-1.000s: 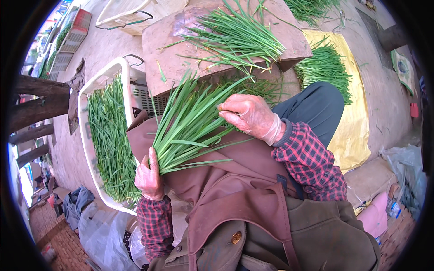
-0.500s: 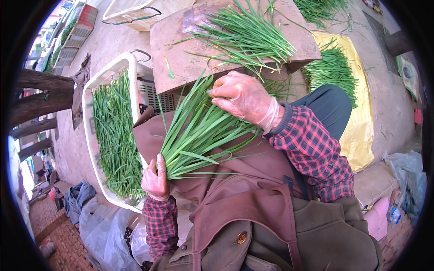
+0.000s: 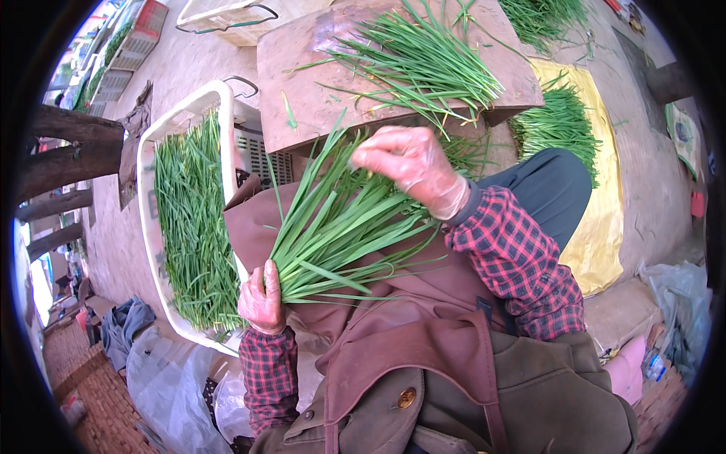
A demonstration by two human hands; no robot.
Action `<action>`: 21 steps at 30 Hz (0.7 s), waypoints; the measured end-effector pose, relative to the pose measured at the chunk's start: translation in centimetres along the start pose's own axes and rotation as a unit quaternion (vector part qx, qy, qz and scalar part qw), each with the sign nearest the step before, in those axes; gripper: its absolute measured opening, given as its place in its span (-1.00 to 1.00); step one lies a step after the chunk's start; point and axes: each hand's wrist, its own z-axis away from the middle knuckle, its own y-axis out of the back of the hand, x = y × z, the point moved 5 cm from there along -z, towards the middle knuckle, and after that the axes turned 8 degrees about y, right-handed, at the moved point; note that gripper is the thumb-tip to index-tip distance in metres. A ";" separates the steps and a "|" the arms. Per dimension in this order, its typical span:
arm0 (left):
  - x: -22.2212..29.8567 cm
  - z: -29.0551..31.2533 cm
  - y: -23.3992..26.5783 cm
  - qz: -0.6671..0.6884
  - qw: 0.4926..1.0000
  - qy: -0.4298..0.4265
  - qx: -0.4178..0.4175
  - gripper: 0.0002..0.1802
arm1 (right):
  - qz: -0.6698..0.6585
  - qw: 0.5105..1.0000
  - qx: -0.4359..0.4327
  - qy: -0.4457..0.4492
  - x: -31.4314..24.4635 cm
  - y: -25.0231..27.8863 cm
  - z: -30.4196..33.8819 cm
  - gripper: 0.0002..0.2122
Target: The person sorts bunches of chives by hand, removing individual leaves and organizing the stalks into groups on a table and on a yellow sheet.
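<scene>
My left hand, in a thin clear glove, is closed around one end of a loose bunch of garlic chives. The long flat leaves fan out from it across my brown apron. My right hand, gloved the same way, hovers over the far part of the bunch with its fingers curled in a pinch. Whatever is between those fingertips, if anything, cannot be made out. Beyond this hand, a larger heap of garlic chives lies on a low brown board.
To the left stands a white plastic crate full of green leaves. At the right, more chives lie on a yellow sheet. Another crate is at the back. Clear plastic bags lie at lower left.
My right hand has turned slightly and its fingers have curled more over the bunch. My left hand keeps its hold in nearly the same place.
</scene>
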 end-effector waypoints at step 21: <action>-0.6 1.8 -0.2 0.016 0.999 0.009 0.038 -0.49 | 0.227 0.931 -0.246 0.142 1.8 -1.0 -0.8 -0.75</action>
